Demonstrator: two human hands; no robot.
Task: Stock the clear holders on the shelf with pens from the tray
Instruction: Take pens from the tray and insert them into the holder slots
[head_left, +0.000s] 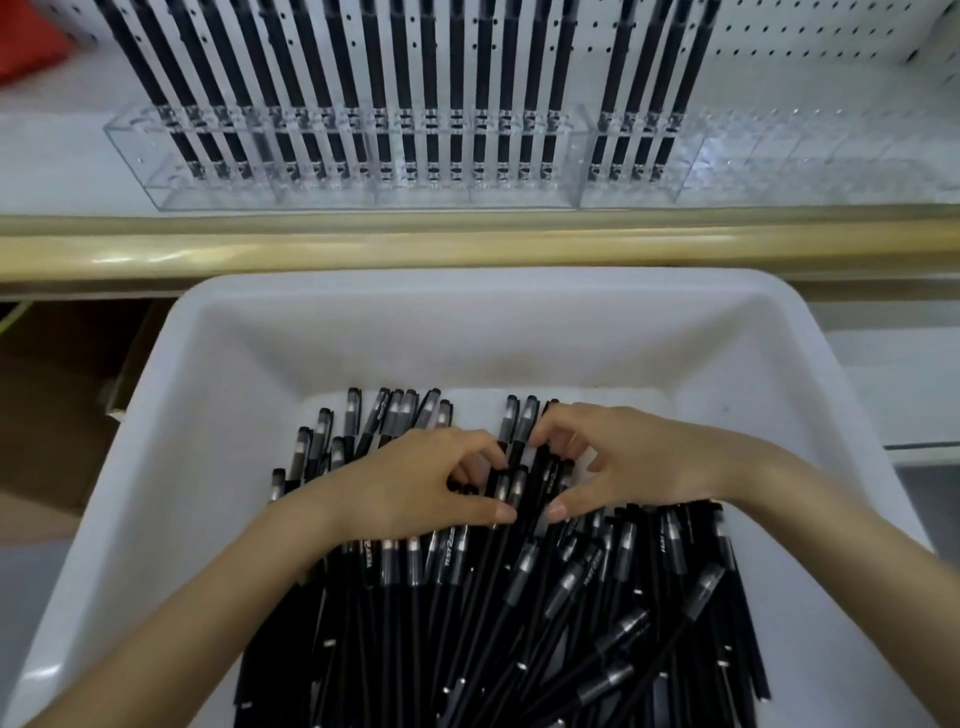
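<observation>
Head view. The white tray (467, 296) fills the near half. Its far rim stops just short of the tan shelf lip (467, 244), with a narrow gap between them. The tray walls slope outward. The far strip of its floor is bare white, the widest open patch near the hands. Loose pens (519, 623), black with grey-clear caps, are heaped from mid-floor to the near edge. Most run near-to-far, and several lie crossed at angles on the right.

Both hands are low in the tray at the far end of the heap, close together, thumb tips nearly meeting.
- The left hand (415, 483) has its fingers curled down and its thumb pointing right, closing on a few loose pens.
- The right hand (628, 457) mirrors it, fingers hooked over the same small bunch and thumb pointing left.
- The forearms come in from the near-left and near-right corners, passing over the heap.

On the white shelf beyond the lip:
- A long clear holder (322, 197) sits set back from the edge, with standing pens (457, 78) upright in a row, one per slot.
- A second clear holder (628, 197) is against the right end of the long one, with four pens at its left side.
- Further right is more clear plastic (810, 156), too glary to tell its slots.
- A white pegboard (810, 41) backs the shelf.
- A red object (26, 41) sits at the far-left corner, cut off by the frame.
</observation>
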